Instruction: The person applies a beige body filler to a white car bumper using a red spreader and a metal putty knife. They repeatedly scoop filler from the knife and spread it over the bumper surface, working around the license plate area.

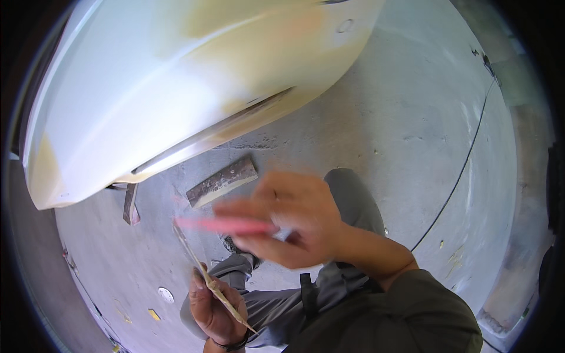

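Observation:
My right hand (306, 220), smeared by motion, is closed on a thin red spreader (220, 225), whose tip points left. Lower down, my left hand (206, 306) grips a thin flat board (194, 253), seen nearly edge-on. Cream-coloured paste (213, 286) lies along the board near my fingers. The spreader's tip appears close to the board's upper end; whether they touch I cannot tell. Across the upper left stretches a large pale car body panel (135, 88) with yellowish patches and a long dark slot near its lower edge. Neither hand touches the panel.
A worn, paste-stained strip (222, 181) lies on the grey floor (406, 141) below the panel. A narrow support (130, 206) stands beneath the panel's lower edge. A black cable (462, 167) runs along the floor at right. A white disc (166, 295) and a yellow scrap (154, 315) lie at lower left.

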### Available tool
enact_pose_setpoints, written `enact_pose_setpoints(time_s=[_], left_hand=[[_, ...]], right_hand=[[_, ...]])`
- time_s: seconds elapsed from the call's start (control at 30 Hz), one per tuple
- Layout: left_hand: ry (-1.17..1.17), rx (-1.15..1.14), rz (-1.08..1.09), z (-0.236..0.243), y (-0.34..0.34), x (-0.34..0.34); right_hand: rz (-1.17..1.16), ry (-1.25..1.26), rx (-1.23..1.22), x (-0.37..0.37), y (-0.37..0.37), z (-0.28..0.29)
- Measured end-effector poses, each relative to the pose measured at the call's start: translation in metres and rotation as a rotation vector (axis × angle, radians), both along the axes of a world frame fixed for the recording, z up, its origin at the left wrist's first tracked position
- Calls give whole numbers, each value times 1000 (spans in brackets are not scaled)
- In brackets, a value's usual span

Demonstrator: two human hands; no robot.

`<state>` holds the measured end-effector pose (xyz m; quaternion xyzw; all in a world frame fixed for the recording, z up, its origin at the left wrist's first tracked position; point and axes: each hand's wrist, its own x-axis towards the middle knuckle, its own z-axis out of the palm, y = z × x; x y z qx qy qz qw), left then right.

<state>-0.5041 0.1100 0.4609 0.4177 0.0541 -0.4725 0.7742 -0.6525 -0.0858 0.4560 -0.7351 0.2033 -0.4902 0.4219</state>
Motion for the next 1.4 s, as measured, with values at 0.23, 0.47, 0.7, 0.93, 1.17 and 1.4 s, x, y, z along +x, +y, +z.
enact_pose_setpoints(time_s=[0.23, 0.47, 0.7, 0.93, 1.17, 1.4], left_hand=[[-91, -150, -204, 1, -20, -3], [-268, 64, -357, 7, -55, -36], [-269, 184, -392, 2, -64, -63], [-687, 3, -287, -5, -65, -46], [-1161, 183, -454, -2, -66, -56], [-1253, 127, -546, -1, -77, -70]], right_hand=[[32, -16, 33, -42, 31, -20], [-88, -41, -61, -65, 36, -14], [-136, 1, 75, -99, 39, -17], [35, -193, 769, -117, 44, -45], [-12, -71, 674, -150, 18, -37], [-41, 331, -267, -142, 0, -11]])
